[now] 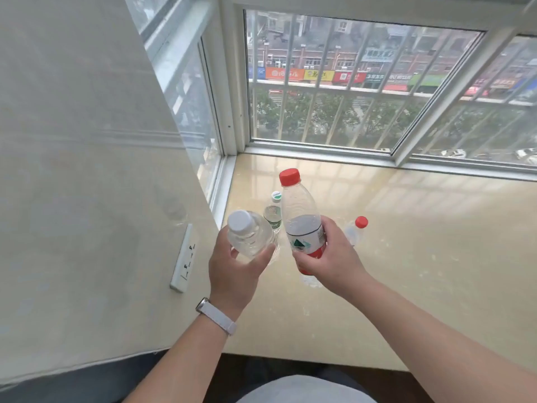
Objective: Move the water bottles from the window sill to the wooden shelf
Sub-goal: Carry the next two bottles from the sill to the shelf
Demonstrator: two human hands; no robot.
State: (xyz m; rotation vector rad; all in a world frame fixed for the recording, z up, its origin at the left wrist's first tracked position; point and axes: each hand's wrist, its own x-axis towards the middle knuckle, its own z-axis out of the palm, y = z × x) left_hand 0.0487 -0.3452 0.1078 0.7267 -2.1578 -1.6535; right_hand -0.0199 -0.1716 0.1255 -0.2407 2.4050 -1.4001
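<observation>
White-capped water bottle [250, 235]: clear ribbed plastic, no label visible, tilted with its cap toward the camera. The left hand [235, 271] grips it, fingers and thumb curled round the body. Tall red-capped bottle [300, 210]: clear plastic, smooth shoulder, white-and-red label with a green mark. The right hand [331, 257] holds it near upright, fingers wrapped over the label band. Both bottles are lifted above the window sill [421, 257], side by side, close but apart.

The sill is glossy beige stone and reflects the window bars. Two more bottles stand on it beyond the hands. A green-capped bottle [273, 210] with a green label shows between the two held ones. A small red-capped bottle [357, 229] is partly hidden behind the right hand.

The left wrist carries a pale-strapped watch [216, 315]. At left is a smooth cream wall [87, 170] with a white socket plate [183, 258]. Behind is a white-framed window [348, 82], barred, with a street outside.
</observation>
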